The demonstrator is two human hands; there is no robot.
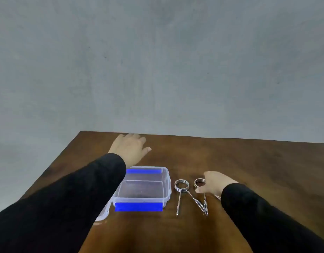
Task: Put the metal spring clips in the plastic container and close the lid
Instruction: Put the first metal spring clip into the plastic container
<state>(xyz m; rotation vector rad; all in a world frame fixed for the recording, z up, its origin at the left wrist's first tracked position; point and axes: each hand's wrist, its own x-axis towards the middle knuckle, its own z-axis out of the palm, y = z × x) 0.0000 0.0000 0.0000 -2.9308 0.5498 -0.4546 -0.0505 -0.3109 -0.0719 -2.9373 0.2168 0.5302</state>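
While open and empty on the table, box waits beside two clips. Right hand pinching second clip's ring to lift. Left hand flat, loose, beyond box. Lid lying left.

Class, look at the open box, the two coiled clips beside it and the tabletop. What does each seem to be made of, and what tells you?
Box: clear plastic, since you see through its walls; blue latches. Clips: bare shiny metal wire, silvery glints. Tabletop: dark brown wood or wood-look veneer, faint grain and sheen.
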